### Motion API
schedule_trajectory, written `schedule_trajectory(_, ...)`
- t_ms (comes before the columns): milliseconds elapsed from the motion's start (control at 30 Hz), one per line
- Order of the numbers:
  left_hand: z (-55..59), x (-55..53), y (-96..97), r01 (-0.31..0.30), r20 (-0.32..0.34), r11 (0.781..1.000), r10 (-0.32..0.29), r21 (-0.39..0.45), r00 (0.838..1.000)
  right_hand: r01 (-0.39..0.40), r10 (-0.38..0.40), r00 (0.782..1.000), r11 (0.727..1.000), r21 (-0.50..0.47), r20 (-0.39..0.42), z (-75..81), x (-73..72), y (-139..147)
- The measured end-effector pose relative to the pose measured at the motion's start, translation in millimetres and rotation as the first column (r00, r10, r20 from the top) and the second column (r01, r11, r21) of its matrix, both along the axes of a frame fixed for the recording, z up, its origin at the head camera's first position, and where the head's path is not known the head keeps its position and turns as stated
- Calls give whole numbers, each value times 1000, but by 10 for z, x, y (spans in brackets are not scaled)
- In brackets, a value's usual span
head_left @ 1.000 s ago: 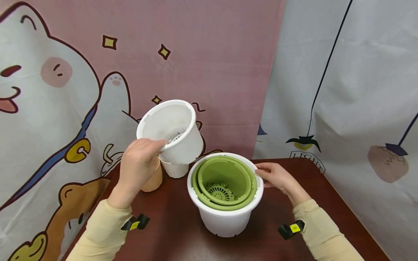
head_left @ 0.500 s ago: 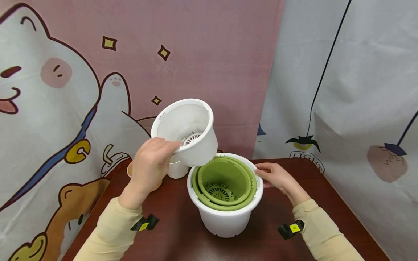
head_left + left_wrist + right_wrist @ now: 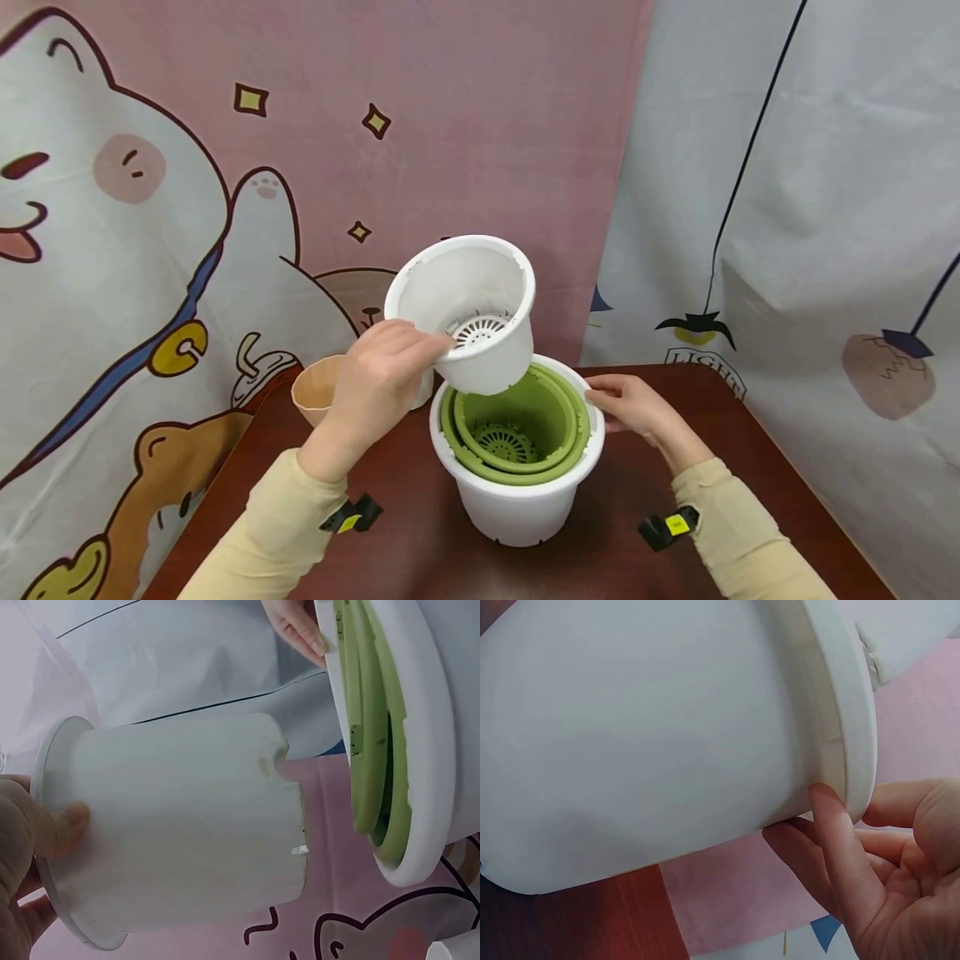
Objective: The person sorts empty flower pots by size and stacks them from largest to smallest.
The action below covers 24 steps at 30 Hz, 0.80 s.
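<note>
A smaller white plant pot (image 3: 491, 362) with a slotted bottom hangs tilted in the air, and my left hand (image 3: 382, 375) pinches its rim at the near left. Its base overlaps the back left of the nested green pots (image 3: 517, 471) in the head view; the left wrist view shows a gap between them. Those green pots sit one inside the other within a larger white pot (image 3: 517, 517) standing on the table. My right hand (image 3: 637, 408) holds the larger pot's rim on the right side; in the right wrist view its fingers (image 3: 847, 862) are under the rim.
An orange pot (image 3: 313, 387) stands at the back left of the dark red table (image 3: 397, 517). A small white pot (image 3: 425, 392) beside it is mostly hidden behind my left hand and the lifted pot. Printed cloth (image 3: 495, 125) hangs behind the table.
My left hand has carried the smaller white pot to the right, from above the back-left pots to over the nested stack. The right hand has stayed on the larger pot's rim.
</note>
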<state>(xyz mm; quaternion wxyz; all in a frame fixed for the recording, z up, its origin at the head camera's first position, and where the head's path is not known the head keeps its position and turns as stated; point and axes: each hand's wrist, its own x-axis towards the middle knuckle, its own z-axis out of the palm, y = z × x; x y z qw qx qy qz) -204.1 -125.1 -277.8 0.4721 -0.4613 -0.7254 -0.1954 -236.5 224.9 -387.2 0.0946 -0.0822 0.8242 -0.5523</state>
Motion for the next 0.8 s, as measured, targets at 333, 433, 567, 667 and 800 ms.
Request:
schedule_trajectory(333,-5,37,135,14,-17,998,-15,-64,1000,2,-2,1000,1000,8,-4,2,-4,4)
schedule_trajectory(433,2,51,177,17,-25,997,-19,-79,999,2,-2,1000,1000,7,-3,-2,-7,6)
schedule_trajectory(567,14,61,220,33,-27,994,-36,-105,999,2,-2,1000,1000,7,-1,-10,-18,8)
schedule_trajectory(667,17,62,242,42,-23,991,-46,-128,999,14,-14,1000,1000,12,13,-11,-25,6)
schedule_trajectory(800,10,71,264,46,-23,988,-50,-150,998,23,-23,1000,999,27,20,-11,-26,2)
